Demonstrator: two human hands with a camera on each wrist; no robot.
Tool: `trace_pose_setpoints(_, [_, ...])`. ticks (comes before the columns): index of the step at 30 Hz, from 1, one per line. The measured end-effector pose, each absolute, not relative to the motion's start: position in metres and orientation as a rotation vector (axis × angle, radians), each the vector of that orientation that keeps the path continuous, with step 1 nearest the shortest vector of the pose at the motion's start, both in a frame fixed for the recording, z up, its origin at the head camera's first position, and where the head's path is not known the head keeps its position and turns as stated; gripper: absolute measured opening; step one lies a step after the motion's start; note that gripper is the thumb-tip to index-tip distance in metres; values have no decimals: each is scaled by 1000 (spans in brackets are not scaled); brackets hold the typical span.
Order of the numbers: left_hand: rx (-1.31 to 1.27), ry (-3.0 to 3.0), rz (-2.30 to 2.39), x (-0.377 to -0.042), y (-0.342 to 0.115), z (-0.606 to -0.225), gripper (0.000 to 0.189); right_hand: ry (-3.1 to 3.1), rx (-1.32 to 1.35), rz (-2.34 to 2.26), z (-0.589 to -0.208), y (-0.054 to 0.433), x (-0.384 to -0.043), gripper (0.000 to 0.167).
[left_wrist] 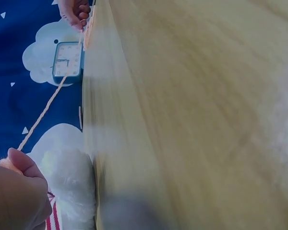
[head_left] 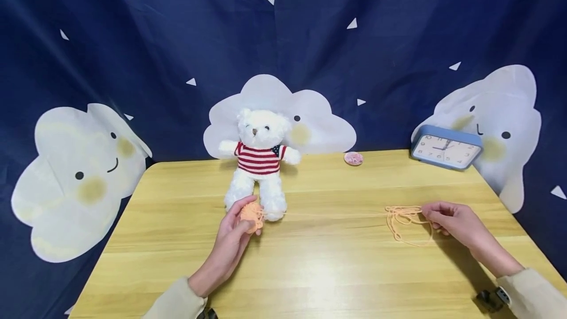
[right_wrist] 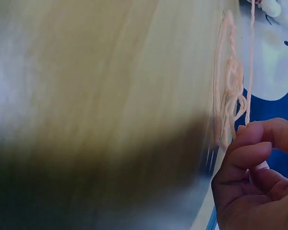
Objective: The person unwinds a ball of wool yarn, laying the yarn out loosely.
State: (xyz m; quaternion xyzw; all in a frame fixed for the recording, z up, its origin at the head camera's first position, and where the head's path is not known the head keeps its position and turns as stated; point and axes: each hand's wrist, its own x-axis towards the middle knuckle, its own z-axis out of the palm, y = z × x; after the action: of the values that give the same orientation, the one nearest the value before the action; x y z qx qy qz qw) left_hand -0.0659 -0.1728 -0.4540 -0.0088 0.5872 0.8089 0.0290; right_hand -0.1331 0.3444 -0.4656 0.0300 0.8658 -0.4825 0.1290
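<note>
Left hand (head_left: 234, 234) grips yarn ball (head_left: 251, 214) near bear (head_left: 259, 160), right hand (head_left: 458, 224) pinches strand (right_wrist: 250, 67); hands set wide, apparently for tension. Loose loops (head_left: 402, 214) by right hand, probably on table (head_left: 328, 265).

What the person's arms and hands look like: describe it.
The left hand and right hand are gloveless. The left sleeve and right sleeve are pale cream. A black device sits at the right wrist; a dark piece at the left is partly cropped.
</note>
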Motion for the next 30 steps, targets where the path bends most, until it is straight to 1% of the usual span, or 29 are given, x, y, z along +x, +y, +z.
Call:
trace_pose_setpoints(12, [-50, 1819, 2481, -68, -170, -457, 60, 2530, 10, -1411, -467, 341, -133, 25])
trace_pose_setpoints(16, [-62, 1813, 2479, -69, -169, -458, 61, 2593, 12, -1395, -467, 339, -131, 29])
trace_pose_setpoints(20, [-69, 1804, 2483, -70, -168, -458, 62, 2667, 93, -1406, -465, 335, -126, 36])
trace_pose_setpoints(22, [-69, 1802, 2484, -71, -167, -458, 62, 2662, 148, -1498, -464, 329, -122, 33])
trace_pose_setpoints(25, [-66, 1800, 2490, -70, -166, -458, 63, 2569, 183, -1741, -463, 318, -117, 17])
trace_pose_setpoints(26, [-69, 1799, 2493, -70, -166, -458, 63, 2512, 175, -1841, -463, 314, -116, 14])
trace_pose_setpoints(30, [-78, 1793, 2502, -69, -166, -458, 62, 2253, 73, -2149, -462, 293, -113, 21])
